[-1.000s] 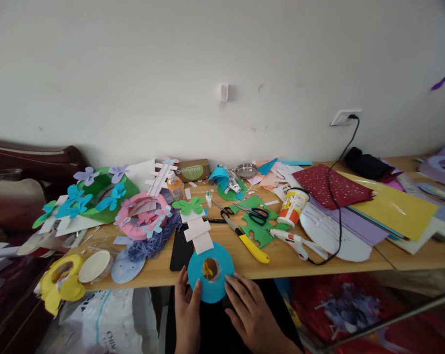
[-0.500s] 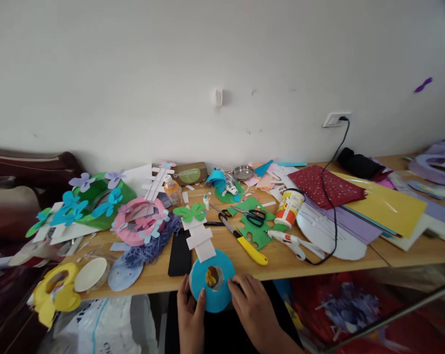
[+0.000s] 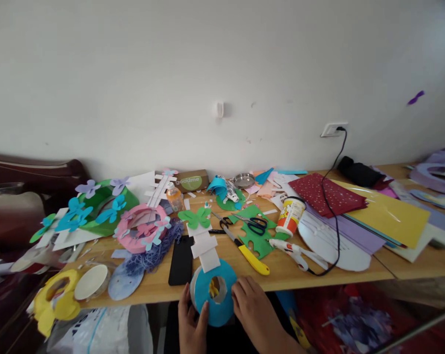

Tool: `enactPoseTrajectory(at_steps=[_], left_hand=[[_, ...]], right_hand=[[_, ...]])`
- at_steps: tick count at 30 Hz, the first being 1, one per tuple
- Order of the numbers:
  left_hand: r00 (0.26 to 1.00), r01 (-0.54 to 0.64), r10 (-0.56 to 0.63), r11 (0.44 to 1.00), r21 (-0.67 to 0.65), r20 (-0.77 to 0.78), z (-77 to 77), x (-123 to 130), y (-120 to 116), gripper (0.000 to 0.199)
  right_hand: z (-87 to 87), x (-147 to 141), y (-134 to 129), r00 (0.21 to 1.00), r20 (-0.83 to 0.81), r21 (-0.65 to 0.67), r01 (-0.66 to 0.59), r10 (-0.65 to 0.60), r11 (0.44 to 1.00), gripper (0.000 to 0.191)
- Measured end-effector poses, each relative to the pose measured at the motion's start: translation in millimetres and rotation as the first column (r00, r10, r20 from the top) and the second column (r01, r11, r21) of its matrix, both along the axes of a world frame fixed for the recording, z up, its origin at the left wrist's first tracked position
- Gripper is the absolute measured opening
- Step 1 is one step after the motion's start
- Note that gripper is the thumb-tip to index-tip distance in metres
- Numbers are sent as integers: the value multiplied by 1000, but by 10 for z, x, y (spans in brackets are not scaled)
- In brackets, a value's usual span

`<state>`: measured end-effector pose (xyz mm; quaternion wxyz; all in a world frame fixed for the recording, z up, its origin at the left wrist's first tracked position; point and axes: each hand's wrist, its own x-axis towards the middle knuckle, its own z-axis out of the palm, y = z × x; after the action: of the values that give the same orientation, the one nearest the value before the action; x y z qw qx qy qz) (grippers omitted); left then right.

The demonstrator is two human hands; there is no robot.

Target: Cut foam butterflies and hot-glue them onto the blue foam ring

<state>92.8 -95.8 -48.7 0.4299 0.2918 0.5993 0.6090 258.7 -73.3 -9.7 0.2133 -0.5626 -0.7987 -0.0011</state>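
A blue paper ring [image 3: 222,310] with a pale side wall is held at the table's front edge. White paper strips [image 3: 204,248] stand up from its far side, and a green paper butterfly [image 3: 194,218] tops them. Something small and yellow [image 3: 213,289] shows through the ring's hole. My left hand [image 3: 193,319] grips the ring's left side, thumb on the blue face and fingers round the outside. At the right edge, my right hand [image 3: 253,309] has its bent fingertips closed against the rim. The undersides of both grips are hidden.
Left of the ring lie a black phone [image 3: 181,260] and a pink paper ring [image 3: 137,246]. To the right are a yellow-handled knife [image 3: 254,259], scissors [image 3: 257,225], a cup [image 3: 290,216] and a glue gun [image 3: 290,248], whose black cord [image 3: 337,231] runs to the wall socket.
The whole scene sits slightly lower in the picture as the head view shifts. Both hands keep their hold on the blue ring, which has barely moved relative to them.
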Motion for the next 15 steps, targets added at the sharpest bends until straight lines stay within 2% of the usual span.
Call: enactPoseTrajectory(at_steps=[10,15], left_hand=[[999,-36,37,998,47,-22,-80,-41,138,74],[997,-65,65,998,21,-31,-10,-38,153,73]], right_hand=[[-155,-14,94,1000,-14,163,25,-23,986,22],[-151,-17,95,1000,-27,200,14,-9,980,22]])
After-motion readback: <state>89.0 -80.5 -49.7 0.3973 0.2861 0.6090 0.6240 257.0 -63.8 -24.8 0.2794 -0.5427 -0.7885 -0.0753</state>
